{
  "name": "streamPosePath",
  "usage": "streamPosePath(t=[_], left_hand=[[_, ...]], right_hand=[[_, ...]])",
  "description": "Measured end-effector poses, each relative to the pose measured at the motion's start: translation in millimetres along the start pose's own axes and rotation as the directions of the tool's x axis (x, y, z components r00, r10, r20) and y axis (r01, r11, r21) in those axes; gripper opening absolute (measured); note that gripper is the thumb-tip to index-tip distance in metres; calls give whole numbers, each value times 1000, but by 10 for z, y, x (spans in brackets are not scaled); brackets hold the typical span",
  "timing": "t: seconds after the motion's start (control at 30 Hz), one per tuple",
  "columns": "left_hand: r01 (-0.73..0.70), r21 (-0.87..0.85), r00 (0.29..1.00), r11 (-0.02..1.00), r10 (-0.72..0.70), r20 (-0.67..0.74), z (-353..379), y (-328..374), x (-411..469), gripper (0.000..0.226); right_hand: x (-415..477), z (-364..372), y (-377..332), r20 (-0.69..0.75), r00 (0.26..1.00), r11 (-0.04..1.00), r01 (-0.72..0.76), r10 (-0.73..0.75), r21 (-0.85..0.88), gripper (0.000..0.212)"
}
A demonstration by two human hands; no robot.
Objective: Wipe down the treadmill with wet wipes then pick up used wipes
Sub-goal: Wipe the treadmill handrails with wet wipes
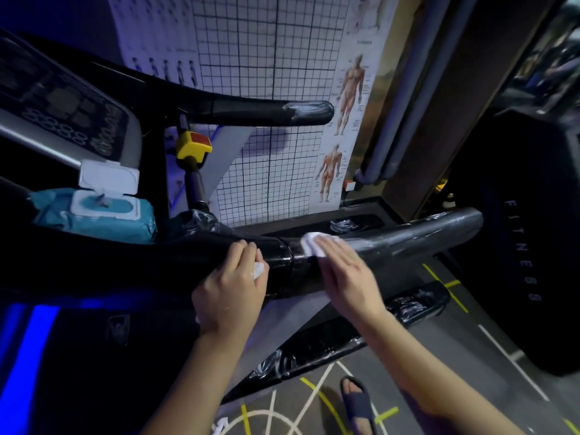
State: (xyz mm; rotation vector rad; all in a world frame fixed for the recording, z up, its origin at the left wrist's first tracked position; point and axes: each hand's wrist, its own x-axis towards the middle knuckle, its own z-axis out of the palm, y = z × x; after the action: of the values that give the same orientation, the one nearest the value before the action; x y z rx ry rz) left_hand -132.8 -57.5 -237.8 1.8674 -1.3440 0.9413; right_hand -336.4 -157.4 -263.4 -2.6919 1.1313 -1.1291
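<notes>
**Wiping the near handrail.** We are wiping the black, film-wrapped near handrail of the treadmill, which is running from left to right across the view. Our right hand is lying flat, with its fingers straight and together. It is pressing a folded white wet wipe onto the top of the rail, just right of the joint collar. It is gripping nothing; the flat fingers alone are pinning the cloth.

Our left hand is resting on the rail just left of the collar. Its fingers are curling round a crumpled white wipe, which is showing between thumb and forefinger.

To do this stroke well, we are judging that the flat hand should be applying even pressure while travelling right towards the rail's free end. It should then be wrapping round to the underside, since a flat palm is reaching only the upper face. The loose film is likely to be bunching under friction, so slow one-way passes are suiting it better than scrubbing. The left hand is serving best as a brace.

The teal soft pack of wet wipes is lying on the left near the grey console, with its white flip lid standing open. A small white scrap is lying on the floor at the near edge; we cannot tell whether it is a used wipe.
</notes>
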Motion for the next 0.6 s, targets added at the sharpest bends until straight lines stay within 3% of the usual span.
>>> streamPosePath(t=[0.13,0.27,0.4,0.6], left_hand=[[-7,21,1000,1000,8,-26,19,27,-29,17],[20,82,993,996,-10,-119,87,90,-61,15],[66,116,983,991,-44,-180,161,148,-91,15],[179,204,971,962,-139,-196,221,316,-118,15]], right_hand=[[-60,-264,494,-62,995,994,-80,76,-70,33],[120,-32,192,-125,990,996,-75,69,-50,32],[142,270,-125,-146,987,987,93,-73,133,33],[28,33,660,-131,951,934,300,-279,195,34]])
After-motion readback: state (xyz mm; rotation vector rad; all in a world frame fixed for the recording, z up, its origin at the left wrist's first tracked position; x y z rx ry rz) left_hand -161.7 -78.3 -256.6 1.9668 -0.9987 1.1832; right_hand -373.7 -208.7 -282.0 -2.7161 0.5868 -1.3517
